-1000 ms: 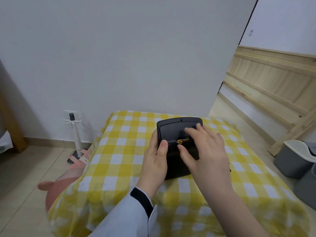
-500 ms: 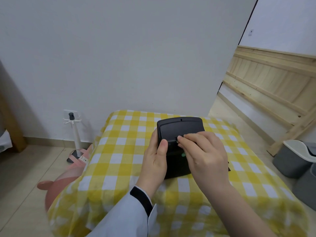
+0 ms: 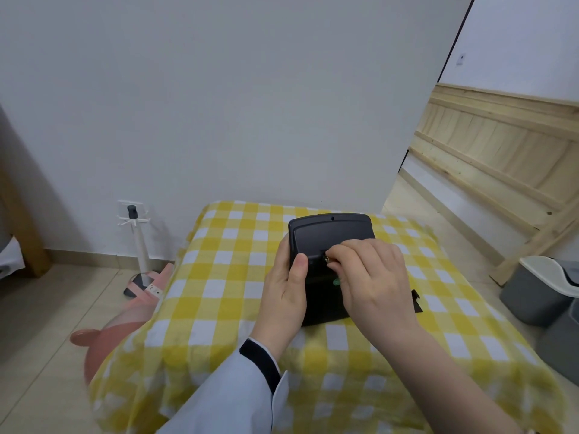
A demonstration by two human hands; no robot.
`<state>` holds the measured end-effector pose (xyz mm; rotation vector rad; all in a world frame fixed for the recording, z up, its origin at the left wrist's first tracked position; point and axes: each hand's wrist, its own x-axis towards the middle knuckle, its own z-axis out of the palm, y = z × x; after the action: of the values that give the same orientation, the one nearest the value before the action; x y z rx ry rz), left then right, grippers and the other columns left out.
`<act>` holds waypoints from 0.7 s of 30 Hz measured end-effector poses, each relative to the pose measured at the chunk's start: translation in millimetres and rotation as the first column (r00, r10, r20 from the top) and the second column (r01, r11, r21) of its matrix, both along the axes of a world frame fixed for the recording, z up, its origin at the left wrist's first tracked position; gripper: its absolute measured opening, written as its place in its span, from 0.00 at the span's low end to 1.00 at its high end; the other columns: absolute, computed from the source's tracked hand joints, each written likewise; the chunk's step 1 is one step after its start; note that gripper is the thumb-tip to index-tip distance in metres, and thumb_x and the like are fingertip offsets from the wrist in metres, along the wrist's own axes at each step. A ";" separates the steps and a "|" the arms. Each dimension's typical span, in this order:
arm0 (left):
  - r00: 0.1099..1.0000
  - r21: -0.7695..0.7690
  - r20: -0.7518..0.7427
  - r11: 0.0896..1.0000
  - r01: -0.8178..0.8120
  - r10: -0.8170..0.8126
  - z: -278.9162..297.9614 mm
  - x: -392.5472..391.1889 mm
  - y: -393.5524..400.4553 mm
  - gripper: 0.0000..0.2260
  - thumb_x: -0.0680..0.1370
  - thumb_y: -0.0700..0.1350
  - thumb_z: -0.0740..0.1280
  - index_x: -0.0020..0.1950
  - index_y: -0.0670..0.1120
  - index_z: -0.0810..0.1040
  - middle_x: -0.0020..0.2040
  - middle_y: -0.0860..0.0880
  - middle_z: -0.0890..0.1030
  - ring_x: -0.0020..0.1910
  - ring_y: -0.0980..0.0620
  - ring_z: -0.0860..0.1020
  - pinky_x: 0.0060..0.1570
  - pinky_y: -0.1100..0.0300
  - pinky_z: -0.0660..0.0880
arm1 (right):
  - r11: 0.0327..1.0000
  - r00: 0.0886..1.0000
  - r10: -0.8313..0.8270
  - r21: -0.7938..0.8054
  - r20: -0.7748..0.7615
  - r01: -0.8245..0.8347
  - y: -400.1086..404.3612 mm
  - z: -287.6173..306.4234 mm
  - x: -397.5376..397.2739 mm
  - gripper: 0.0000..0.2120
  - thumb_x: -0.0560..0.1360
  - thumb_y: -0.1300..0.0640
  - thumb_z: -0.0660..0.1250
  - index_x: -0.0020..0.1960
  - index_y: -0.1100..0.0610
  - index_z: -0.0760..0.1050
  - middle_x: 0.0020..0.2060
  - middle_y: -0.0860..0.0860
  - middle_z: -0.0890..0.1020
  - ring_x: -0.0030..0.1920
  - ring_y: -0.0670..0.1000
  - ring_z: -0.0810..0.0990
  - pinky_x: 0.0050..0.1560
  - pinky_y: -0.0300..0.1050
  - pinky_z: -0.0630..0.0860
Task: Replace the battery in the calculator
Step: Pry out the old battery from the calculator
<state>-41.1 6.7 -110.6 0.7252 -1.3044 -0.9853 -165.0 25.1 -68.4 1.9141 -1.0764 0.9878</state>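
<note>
The calculator (image 3: 329,245) lies back-side up on a table draped in a yellow-and-white checked cloth (image 3: 219,277), toward the far middle of the cloth, its near end tipped up in the hands. Right of the calculator, partly hidden behind the right wrist, a small black piece (image 3: 416,300) rests on the cloth; what it is cannot be told. Left of the calculator, off the table, a white stand (image 3: 139,245) with small hooks rises from the floor before a wall socket, and a pink rounded object (image 3: 103,333) pokes out under the cloth's edge. Right of the calculator, further off, grey bins (image 3: 539,296) sit below a slatted wooden frame (image 3: 501,158). No writing on the calculator is legible. The left hand (image 3: 286,296), in a pale sleeve with a dark cuff, clasps the calculator's left edge, thumb pressed on its back. The right hand (image 3: 372,277) curls over the middle of the back, fingertips pinching a small metallic battery (image 3: 327,259) at the open compartment; a green spot (image 3: 336,281) shows just beneath the fingers.
</note>
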 end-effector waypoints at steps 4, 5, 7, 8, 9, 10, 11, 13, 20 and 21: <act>1.000 0.017 0.012 1.000 0.002 -0.002 1.3 0.0 0.7 0.17 0.77 0.58 0.55 0.65 0.65 0.69 0.61 0.61 0.79 0.63 0.59 0.76 0.56 0.70 0.70 | 0.989 0.981 0.078 0.113 0.179 -0.099 3.5 4.5 3.5 0.08 0.75 0.62 0.61 0.42 0.59 0.79 0.38 0.52 0.82 0.41 0.52 0.74 0.42 0.45 0.67; 1.000 0.025 0.009 1.000 0.005 -0.005 1.2 0.1 0.8 0.17 0.76 0.59 0.55 0.65 0.66 0.69 0.61 0.61 0.79 0.63 0.59 0.75 0.57 0.70 0.71 | 0.977 0.957 0.119 0.139 0.263 -0.160 5.9 7.7 3.9 0.06 0.75 0.62 0.61 0.44 0.57 0.77 0.39 0.50 0.81 0.42 0.50 0.73 0.44 0.43 0.67; 1.000 0.033 0.008 0.999 0.004 -0.004 0.8 0.5 1.2 0.18 0.76 0.60 0.55 0.65 0.65 0.69 0.61 0.61 0.79 0.63 0.59 0.75 0.58 0.68 0.72 | 0.944 0.873 0.173 0.176 0.455 -0.279 12.7 14.5 1.1 0.06 0.74 0.60 0.60 0.45 0.51 0.73 0.40 0.43 0.77 0.42 0.45 0.72 0.46 0.36 0.68; 1.000 0.032 0.014 0.999 0.002 -0.002 1.0 0.3 1.5 0.18 0.76 0.60 0.54 0.65 0.65 0.69 0.61 0.62 0.79 0.63 0.61 0.75 0.57 0.69 0.71 | 0.924 0.806 0.178 0.186 0.564 -0.335 16.7 18.1 -2.6 0.07 0.74 0.60 0.60 0.45 0.48 0.72 0.40 0.40 0.76 0.42 0.43 0.72 0.45 0.33 0.68; 1.000 0.030 0.023 1.000 0.001 -0.002 1.7 0.3 2.1 0.17 0.76 0.60 0.54 0.64 0.67 0.68 0.60 0.65 0.78 0.62 0.63 0.75 0.56 0.72 0.71 | 0.899 0.718 0.168 0.194 0.676 -0.394 21.0 22.0 -6.8 0.10 0.74 0.59 0.61 0.44 0.43 0.72 0.39 0.39 0.77 0.41 0.42 0.74 0.45 0.33 0.70; 0.999 0.032 0.035 0.999 0.000 -0.001 3.1 0.1 2.5 0.16 0.76 0.60 0.54 0.63 0.70 0.68 0.59 0.69 0.78 0.61 0.67 0.74 0.54 0.75 0.70 | 0.867 0.615 0.145 0.200 0.775 -0.456 24.3 25.2 -12.0 0.12 0.74 0.59 0.61 0.43 0.40 0.72 0.39 0.39 0.79 0.40 0.41 0.75 0.43 0.33 0.71; 0.999 0.036 0.045 0.999 0.001 -0.002 4.5 0.2 2.7 0.15 0.76 0.60 0.53 0.61 0.73 0.68 0.57 0.72 0.77 0.60 0.69 0.74 0.52 0.78 0.69 | 0.837 0.517 0.115 0.198 0.848 -0.511 26.4 27.0 -18.7 0.13 0.75 0.59 0.61 0.42 0.40 0.74 0.38 0.38 0.80 0.38 0.40 0.76 0.41 0.32 0.73; 0.999 0.043 0.050 0.999 -0.005 0.003 6.7 -1.2 2.7 0.15 0.75 0.60 0.53 0.56 0.78 0.68 0.56 0.75 0.76 0.58 0.73 0.73 0.51 0.79 0.68 | 0.788 0.360 0.038 0.194 0.932 -0.584 28.9 29.2 -35.1 0.14 0.77 0.60 0.62 0.41 0.42 0.77 0.35 0.37 0.81 0.35 0.38 0.77 0.37 0.30 0.74; 0.999 0.025 0.039 1.000 -0.013 0.012 9.3 0.0 6.6 0.14 0.76 0.59 0.53 0.54 0.80 0.67 0.52 0.81 0.74 0.55 0.80 0.71 0.48 0.84 0.66 | 0.735 0.226 -0.098 0.223 0.969 -0.640 27.5 29.0 -75.8 0.13 0.78 0.57 0.63 0.41 0.44 0.82 0.34 0.42 0.83 0.34 0.43 0.79 0.39 0.38 0.76; 0.999 0.025 0.036 1.000 -0.009 0.008 9.0 0.2 6.7 0.14 0.77 0.57 0.53 0.55 0.78 0.67 0.53 0.81 0.74 0.55 0.80 0.71 0.48 0.83 0.66 | 0.734 0.233 -0.107 0.235 0.967 -0.637 26.1 29.8 -79.1 0.13 0.77 0.58 0.63 0.40 0.45 0.82 0.34 0.43 0.84 0.35 0.43 0.80 0.38 0.36 0.77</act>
<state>-40.9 13.4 -101.5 0.7702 -1.3208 -0.9880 -244.1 51.2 -38.6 1.9427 -1.9381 2.5355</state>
